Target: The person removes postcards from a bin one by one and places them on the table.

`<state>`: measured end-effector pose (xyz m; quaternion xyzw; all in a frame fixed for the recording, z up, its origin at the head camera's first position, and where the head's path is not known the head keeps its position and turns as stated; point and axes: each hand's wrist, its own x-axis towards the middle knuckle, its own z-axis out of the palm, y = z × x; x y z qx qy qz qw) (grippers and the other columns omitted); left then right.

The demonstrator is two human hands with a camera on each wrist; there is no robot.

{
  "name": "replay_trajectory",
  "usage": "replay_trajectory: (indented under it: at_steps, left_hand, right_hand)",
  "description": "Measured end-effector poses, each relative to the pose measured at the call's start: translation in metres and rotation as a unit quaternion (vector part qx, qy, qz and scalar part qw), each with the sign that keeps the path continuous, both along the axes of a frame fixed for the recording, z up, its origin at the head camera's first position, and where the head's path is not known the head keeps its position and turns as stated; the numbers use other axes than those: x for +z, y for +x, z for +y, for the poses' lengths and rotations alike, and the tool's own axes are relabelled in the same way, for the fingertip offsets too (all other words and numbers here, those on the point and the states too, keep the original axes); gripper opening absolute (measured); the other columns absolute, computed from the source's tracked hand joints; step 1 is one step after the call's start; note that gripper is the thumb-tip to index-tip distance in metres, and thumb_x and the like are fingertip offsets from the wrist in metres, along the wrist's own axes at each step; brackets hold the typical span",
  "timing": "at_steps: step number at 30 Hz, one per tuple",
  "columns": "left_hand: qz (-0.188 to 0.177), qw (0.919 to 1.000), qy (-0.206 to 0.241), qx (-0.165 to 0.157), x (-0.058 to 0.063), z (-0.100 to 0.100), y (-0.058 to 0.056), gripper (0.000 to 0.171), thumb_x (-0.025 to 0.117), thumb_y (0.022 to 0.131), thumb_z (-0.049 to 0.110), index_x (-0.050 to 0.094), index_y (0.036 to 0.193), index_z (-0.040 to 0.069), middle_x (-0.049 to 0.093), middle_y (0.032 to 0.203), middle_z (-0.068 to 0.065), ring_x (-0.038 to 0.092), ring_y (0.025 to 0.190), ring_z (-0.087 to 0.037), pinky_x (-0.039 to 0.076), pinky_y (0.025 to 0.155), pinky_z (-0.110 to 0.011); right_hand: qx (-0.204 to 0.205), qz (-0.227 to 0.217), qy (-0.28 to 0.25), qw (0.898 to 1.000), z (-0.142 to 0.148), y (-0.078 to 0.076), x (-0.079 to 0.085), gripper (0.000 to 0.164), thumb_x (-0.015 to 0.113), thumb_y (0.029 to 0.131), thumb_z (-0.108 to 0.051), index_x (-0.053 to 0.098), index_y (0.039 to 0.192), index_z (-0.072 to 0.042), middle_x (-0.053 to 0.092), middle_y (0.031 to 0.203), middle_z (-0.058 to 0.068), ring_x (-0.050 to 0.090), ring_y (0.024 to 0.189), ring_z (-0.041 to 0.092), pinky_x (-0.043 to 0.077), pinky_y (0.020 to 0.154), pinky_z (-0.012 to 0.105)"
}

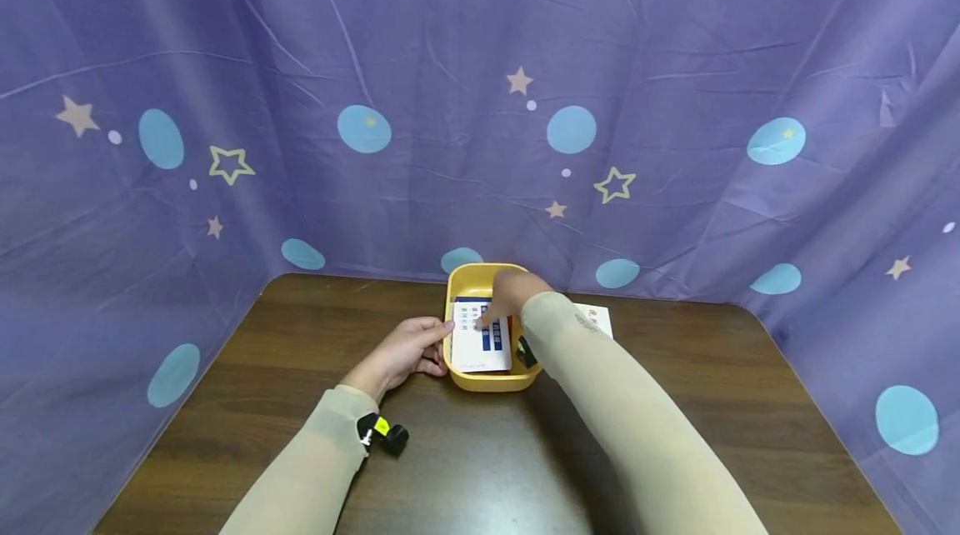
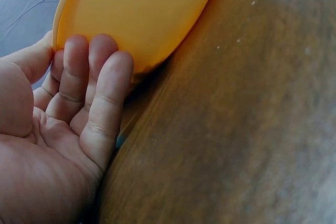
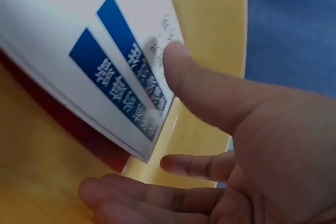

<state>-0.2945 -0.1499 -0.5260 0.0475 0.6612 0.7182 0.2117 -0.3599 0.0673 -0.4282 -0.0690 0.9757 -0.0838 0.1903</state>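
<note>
A yellow plastic bin (image 1: 491,384) stands at the back middle of the table, with a white booklet (image 1: 472,356) bearing blue bars of printed characters inside it. My left hand (image 1: 405,349) grips the bin's left side, thumb at the rim and fingertips against the outer wall (image 2: 157,19). Reaching into the bin from the right, my right hand (image 1: 516,292) has its thumb on the booklet's printed face. In the right wrist view the other fingers (image 3: 152,195) are extended beyond the booklet's edge. Under the booklet shows a red-edged item (image 3: 68,127).
On the table right of the bin, another white printed booklet (image 1: 597,319) lies partly hidden behind my right forearm. The brown wooden table (image 1: 712,402) meets a purple curtain (image 1: 465,85) with stars and blue ovals at its back and sides.
</note>
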Motion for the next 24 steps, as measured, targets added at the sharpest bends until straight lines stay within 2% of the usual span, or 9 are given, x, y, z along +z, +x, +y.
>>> replay_trajectory:
  at_steps: [6, 10, 15, 20, 24]
  left_hand:
    - [-0.003, 1.0, 0.0, 0.0, -0.0003, 0.0, 0.0001, 0.033, 0.064, 0.108, 0.033, 0.062, 0.093, 0.004, 0.065, 0.07, -0.003, 0.068, 0.06, -0.018, 0.065, 0.056, -0.031]
    - [-0.001, 1.0, -0.001, -0.002, -0.0009, 0.0004, 0.0003, 0.032, 0.064, 0.108, 0.033, 0.062, 0.092, 0.005, 0.065, 0.07, -0.003, 0.068, 0.061, -0.018, 0.065, 0.056, -0.031]
    - [-0.001, 1.0, 0.0, -0.002, -0.002, 0.0003, 0.0003, 0.03, 0.064, 0.109, 0.032, 0.063, 0.088, 0.01, 0.065, 0.07, -0.003, 0.068, 0.06, -0.019, 0.065, 0.056, -0.031]
    - [0.0, 1.0, 0.0, -0.002, -0.0009, 0.0003, 0.0003, 0.03, 0.063, 0.109, 0.032, 0.063, 0.089, 0.009, 0.065, 0.07, -0.003, 0.068, 0.06, -0.019, 0.065, 0.056, -0.031]
    - [-0.002, 1.0, 0.002, -0.001, -0.0002, 0.0005, 0.0003, 0.031, 0.063, 0.109, 0.031, 0.063, 0.091, 0.006, 0.065, 0.069, -0.003, 0.068, 0.06, -0.019, 0.065, 0.056, -0.031]
  right_hand:
    - [0.013, -0.013, 0.006, 1.0, 0.0015, -0.0033, -0.0045, 0.054, 0.094, 0.073, -0.061, 0.076, 0.095, -0.015, 0.08, 0.093, 0.002, 0.072, 0.08, 0.019, 0.064, 0.075, 0.038]
    - [0.017, -0.021, -0.013, 1.0, 0.0012, -0.0039, -0.0078, 0.049, 0.094, 0.076, -0.055, 0.076, 0.092, -0.012, 0.08, 0.087, 0.003, 0.076, 0.079, 0.02, 0.065, 0.069, 0.035]
    - [0.02, -0.029, -0.019, 0.999, -0.0017, -0.0036, -0.0085, 0.046, 0.092, 0.083, -0.046, 0.075, 0.094, -0.005, 0.081, 0.08, 0.011, 0.08, 0.072, 0.026, 0.066, 0.058, 0.035]
    - [0.011, -0.04, -0.028, 0.999, -0.0017, -0.0051, -0.0086, 0.047, 0.092, 0.084, -0.043, 0.073, 0.096, -0.002, 0.08, 0.079, 0.014, 0.08, 0.069, 0.027, 0.064, 0.052, 0.034]
    - [0.01, -0.045, -0.045, 0.998, 0.0023, -0.0067, -0.0064, 0.04, 0.093, 0.084, -0.037, 0.074, 0.093, -0.003, 0.08, 0.078, 0.015, 0.077, 0.065, 0.026, 0.06, 0.047, 0.031]
